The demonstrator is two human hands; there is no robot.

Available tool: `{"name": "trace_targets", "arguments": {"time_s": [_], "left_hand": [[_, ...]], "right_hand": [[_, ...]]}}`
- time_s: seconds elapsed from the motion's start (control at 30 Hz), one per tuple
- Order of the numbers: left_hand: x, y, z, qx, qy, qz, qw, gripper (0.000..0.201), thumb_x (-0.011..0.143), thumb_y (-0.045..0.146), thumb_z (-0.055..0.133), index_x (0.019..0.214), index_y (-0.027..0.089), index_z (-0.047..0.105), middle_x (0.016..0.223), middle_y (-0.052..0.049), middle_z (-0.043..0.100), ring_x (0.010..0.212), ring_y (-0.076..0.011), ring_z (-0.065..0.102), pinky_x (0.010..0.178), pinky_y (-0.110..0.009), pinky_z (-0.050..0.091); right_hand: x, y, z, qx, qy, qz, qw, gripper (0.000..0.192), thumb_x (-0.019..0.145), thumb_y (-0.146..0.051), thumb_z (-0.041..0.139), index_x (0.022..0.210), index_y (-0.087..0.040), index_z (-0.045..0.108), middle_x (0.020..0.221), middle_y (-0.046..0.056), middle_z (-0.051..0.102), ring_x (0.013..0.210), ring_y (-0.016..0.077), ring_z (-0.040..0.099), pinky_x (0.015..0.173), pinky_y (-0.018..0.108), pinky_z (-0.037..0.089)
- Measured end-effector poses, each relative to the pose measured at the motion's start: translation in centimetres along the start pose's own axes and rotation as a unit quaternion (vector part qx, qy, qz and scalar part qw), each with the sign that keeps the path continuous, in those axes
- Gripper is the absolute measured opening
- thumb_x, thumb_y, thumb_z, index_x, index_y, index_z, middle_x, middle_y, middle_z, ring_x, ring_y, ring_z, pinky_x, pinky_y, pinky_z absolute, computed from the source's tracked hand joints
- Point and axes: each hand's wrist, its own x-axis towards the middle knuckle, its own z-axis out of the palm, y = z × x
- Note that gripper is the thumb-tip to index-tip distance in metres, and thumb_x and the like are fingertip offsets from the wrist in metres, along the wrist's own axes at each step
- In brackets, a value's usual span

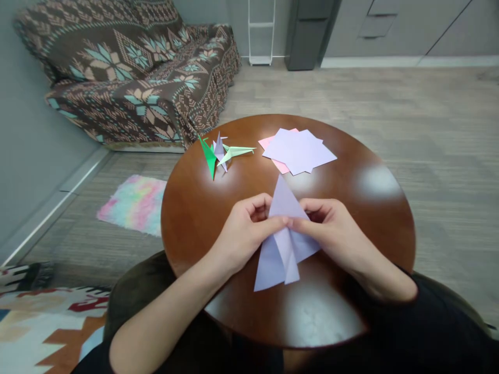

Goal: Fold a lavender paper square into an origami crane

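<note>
Over the near middle of the round table, a partly folded sheet of lilac origami paper [286,200] is held between both hands. Its one point faces away from me, and its lower flaps spread toward me with a raised fold in the middle. My left hand [253,221] pinches the paper from the left, thumb on top and fingers curled behind. From the right, my right hand [327,221] grips it in the same way. The two thumb tips meet near the paper's centre. Parts of the fingers are hidden behind the sheet.
At the table's [187,223] far left sit folded paper cranes: a green crane [209,158], a lilac crane [219,149] and a pale green crane [236,151]. A fanned stack of lilac and pink paper [298,150] lies at the back right. A covered sofa [148,78] stands beyond.
</note>
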Motion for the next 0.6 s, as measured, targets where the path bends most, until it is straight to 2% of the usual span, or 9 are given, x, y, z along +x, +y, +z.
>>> {"name": "trace_targets", "arguments": {"time_s": [0.37,0.6], "left_hand": [[-0.20,0.24,0.62,-0.083,0.018,-0.084,0.993,0.026,0.063,0.024,0.085,0.075,0.015,0.065,0.068,0.000,0.064,0.058,-0.0124,0.059,0.061,-0.025,0.046],[0.26,0.62,0.22,-0.108,0.029,-0.074,0.991,0.023,0.066,0.022,0.083,0.072,0.015,0.063,0.069,-0.001,0.067,0.059,-0.0129,0.062,0.060,-0.026,0.051]], "right_hand": [[-0.19,-0.35,0.27,-0.037,-0.005,-0.008,0.999,0.014,0.075,-0.025,0.079,0.072,-0.015,0.070,0.065,-0.001,0.063,0.058,0.0119,0.052,0.052,0.023,0.035],[-0.36,-0.48,0.46,-0.073,-0.032,0.005,0.997,0.013,0.077,-0.023,0.074,0.071,-0.015,0.067,0.064,-0.002,0.059,0.059,0.0113,0.049,0.053,0.024,0.034]]}}
